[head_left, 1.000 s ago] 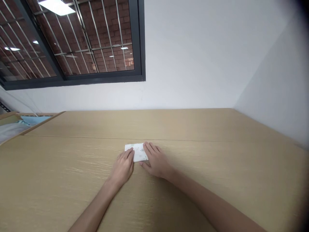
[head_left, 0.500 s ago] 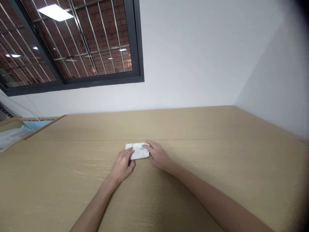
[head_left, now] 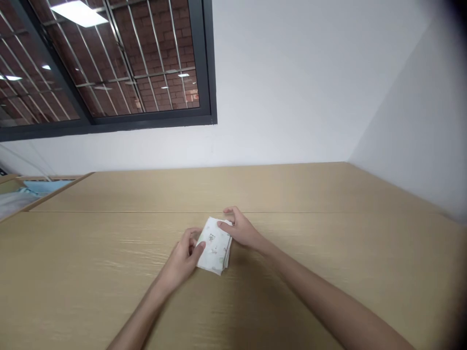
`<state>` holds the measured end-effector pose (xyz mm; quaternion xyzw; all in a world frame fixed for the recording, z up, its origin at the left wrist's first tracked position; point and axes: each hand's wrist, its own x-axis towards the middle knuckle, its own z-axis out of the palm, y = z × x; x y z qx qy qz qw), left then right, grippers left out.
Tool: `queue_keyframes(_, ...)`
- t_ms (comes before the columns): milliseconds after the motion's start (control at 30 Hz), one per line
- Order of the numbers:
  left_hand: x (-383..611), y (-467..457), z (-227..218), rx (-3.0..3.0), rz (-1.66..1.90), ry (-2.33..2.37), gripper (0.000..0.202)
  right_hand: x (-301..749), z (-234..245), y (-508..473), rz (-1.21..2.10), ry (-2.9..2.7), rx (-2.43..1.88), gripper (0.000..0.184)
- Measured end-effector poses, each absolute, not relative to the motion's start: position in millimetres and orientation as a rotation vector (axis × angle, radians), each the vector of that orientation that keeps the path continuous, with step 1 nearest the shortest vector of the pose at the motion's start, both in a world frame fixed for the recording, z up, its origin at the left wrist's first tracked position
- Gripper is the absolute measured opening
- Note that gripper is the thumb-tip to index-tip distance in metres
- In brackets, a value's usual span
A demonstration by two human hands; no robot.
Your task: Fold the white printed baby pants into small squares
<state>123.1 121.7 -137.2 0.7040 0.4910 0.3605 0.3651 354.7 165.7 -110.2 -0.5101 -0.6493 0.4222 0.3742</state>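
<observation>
A folded white cloth-like piece (head_left: 214,247) with small printed figures is held up at a slant over the tan surface, in the middle of the head view. Whether it is fabric or a diaper I cannot tell. Its layers show along the right edge. My left hand (head_left: 185,255) pinches its left edge, thumb on the printed face and fingers behind. At the upper right corner, my right hand (head_left: 242,231) grips it with the thumb in front; the index finger is raised and bent beyond the edge.
The wide tan tabletop (head_left: 328,262) has a seam across it and meets a white wall (head_left: 284,87). A dark-framed window (head_left: 146,119) with bars is at upper left. An open box (head_left: 54,192) with light blue and white contents sits at the left edge.
The folded piece lay flat under both hands; now it is lifted and tilted, its printed face towards me. My left thumb has come onto its front. The view has shifted slightly.
</observation>
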Motion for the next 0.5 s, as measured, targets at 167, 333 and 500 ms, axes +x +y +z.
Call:
queue_keyframes(167,133.6,111.4,-134.7,2.250,0.853,1.504,0.031,352.9,-122.9,170.6,0.831,-1.686,-1.422,0.036)
queue_keyframes(333,148.6,90.8,-125.0,2.595,0.820,1.181,0.035,351.8,-105.6,159.7,0.512,-1.923,-1.258,0.049)
queue_keyframes(500,165.3,72.4,-129.6,2.761,0.541,1.096,0.028,339.6,-79.5,129.0,0.486,-2.490,-0.825,0.044)
